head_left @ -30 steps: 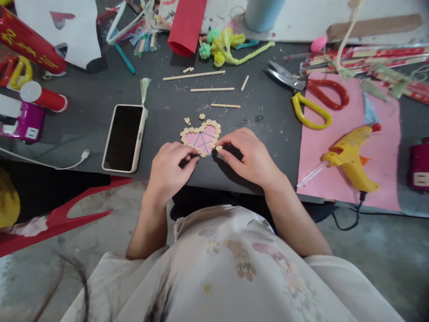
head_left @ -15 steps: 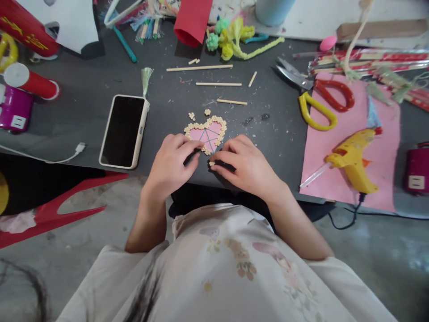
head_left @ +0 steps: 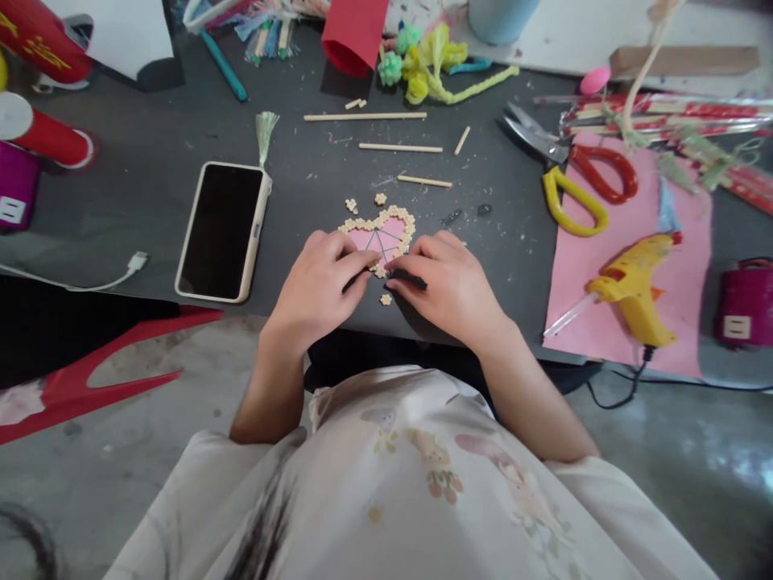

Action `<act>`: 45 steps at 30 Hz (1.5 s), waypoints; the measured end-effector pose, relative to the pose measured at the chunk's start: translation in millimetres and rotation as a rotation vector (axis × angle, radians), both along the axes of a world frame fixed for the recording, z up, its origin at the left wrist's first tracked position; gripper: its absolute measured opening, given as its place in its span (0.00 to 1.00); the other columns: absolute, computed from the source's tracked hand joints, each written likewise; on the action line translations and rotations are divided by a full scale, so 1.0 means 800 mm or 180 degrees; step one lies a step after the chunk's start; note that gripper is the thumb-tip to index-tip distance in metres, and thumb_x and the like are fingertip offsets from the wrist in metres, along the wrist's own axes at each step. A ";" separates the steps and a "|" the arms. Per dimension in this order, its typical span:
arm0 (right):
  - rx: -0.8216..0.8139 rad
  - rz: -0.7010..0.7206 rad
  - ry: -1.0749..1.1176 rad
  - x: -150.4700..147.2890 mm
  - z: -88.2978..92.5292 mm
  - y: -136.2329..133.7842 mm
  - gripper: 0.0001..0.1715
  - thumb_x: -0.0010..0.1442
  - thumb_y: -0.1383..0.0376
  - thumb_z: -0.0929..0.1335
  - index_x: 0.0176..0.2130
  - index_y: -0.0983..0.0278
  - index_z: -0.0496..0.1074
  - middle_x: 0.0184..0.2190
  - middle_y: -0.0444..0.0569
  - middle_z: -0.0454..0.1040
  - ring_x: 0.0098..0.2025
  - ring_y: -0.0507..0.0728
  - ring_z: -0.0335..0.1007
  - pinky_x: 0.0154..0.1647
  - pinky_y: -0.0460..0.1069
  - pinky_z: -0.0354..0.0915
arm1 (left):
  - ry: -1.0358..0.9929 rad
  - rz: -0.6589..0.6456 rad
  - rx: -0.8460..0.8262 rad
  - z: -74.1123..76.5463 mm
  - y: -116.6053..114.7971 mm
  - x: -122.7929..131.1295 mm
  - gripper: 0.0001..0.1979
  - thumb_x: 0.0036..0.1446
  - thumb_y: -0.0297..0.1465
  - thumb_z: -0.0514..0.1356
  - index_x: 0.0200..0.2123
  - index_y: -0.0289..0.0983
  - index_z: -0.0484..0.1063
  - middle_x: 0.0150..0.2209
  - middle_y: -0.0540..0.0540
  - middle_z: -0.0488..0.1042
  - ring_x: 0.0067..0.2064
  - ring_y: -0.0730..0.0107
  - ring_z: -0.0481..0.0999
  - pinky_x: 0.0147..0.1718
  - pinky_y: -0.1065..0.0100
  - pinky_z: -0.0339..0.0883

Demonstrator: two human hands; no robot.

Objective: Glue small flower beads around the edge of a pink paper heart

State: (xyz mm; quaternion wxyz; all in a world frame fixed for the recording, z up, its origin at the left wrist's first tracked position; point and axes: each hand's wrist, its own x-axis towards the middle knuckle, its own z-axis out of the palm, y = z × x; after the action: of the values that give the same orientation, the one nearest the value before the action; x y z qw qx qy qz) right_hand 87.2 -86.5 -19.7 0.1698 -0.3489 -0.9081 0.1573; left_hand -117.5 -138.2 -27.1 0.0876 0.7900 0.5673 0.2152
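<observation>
A small pink heart (head_left: 380, 234) edged with cream flower beads lies on the dark table (head_left: 302, 177). My left hand (head_left: 320, 286) rests with bent fingers on the heart's lower left edge. My right hand (head_left: 450, 286) pinches at the heart's lower tip, its fingers closed over a small dark piece (head_left: 407, 279). One loose cream bead (head_left: 385, 300) lies on the table between my hands. Two more loose beads (head_left: 365, 201) sit just above the heart.
A phone (head_left: 222, 231) lies left of the heart, with a cable end (head_left: 136, 261) beside it. Scissors (head_left: 568, 173) and a yellow glue gun (head_left: 634, 283) on pink paper (head_left: 604, 242) are on the right. Wooden sticks (head_left: 398, 147), yarn (head_left: 435, 68) and red rolls (head_left: 48, 141) lie behind.
My right hand has drawn back from the heart's right edge to its lower tip. A cream bead that was at its fingertips now lies loose on the table between my hands.
</observation>
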 end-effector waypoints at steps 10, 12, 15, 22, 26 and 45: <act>0.0054 0.0040 -0.0046 -0.010 -0.003 0.000 0.13 0.66 0.67 0.63 0.32 0.65 0.75 0.32 0.53 0.72 0.38 0.60 0.62 0.41 0.53 0.63 | -0.0044 -0.0141 0.0072 -0.005 0.002 -0.001 0.12 0.63 0.32 0.59 0.48 0.40 0.77 0.39 0.45 0.70 0.41 0.63 0.66 0.43 0.60 0.65; 0.0023 0.0060 -0.0034 -0.010 -0.002 -0.001 0.13 0.66 0.67 0.62 0.33 0.65 0.74 0.33 0.54 0.72 0.38 0.60 0.62 0.42 0.54 0.63 | -0.0035 -0.0159 0.0064 -0.006 0.002 0.000 0.11 0.63 0.33 0.60 0.47 0.40 0.77 0.39 0.45 0.70 0.41 0.63 0.65 0.43 0.60 0.65; -0.0002 0.0072 0.0047 -0.008 -0.002 -0.001 0.12 0.66 0.67 0.62 0.34 0.65 0.72 0.34 0.54 0.72 0.38 0.60 0.62 0.42 0.55 0.63 | -0.0032 -0.0183 0.0066 -0.007 0.003 0.002 0.11 0.63 0.34 0.60 0.46 0.40 0.77 0.39 0.45 0.70 0.41 0.63 0.65 0.43 0.60 0.65; -0.0279 -0.0140 0.0604 0.002 0.004 0.003 0.05 0.63 0.68 0.64 0.34 0.62 0.68 0.31 0.48 0.72 0.36 0.57 0.64 0.41 0.53 0.62 | -0.0047 -0.0180 0.0069 -0.007 0.005 0.006 0.10 0.64 0.34 0.58 0.44 0.39 0.77 0.39 0.45 0.70 0.41 0.64 0.65 0.44 0.61 0.65; -0.0374 -0.0290 0.0848 0.012 0.009 0.008 0.05 0.62 0.68 0.65 0.32 0.61 0.67 0.30 0.46 0.72 0.36 0.56 0.66 0.41 0.52 0.62 | -0.0044 -0.0147 0.0035 -0.005 0.005 0.008 0.09 0.63 0.34 0.59 0.42 0.38 0.77 0.39 0.44 0.71 0.41 0.63 0.66 0.44 0.61 0.65; -0.2666 -0.0343 0.2444 0.020 0.015 0.009 0.15 0.63 0.51 0.66 0.34 0.58 0.64 0.33 0.46 0.76 0.29 0.52 0.71 0.31 0.50 0.69 | -0.0595 0.0507 0.0259 0.001 0.019 0.017 0.07 0.63 0.32 0.60 0.36 0.42 0.80 0.35 0.48 0.78 0.40 0.66 0.73 0.42 0.63 0.67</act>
State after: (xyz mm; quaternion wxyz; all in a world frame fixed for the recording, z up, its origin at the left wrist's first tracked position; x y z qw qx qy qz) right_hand 103.0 -79.7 -7.5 0.3426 -0.3500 -0.6224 0.6105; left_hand -103.6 -123.2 -26.1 0.0906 0.7219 0.6084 0.3171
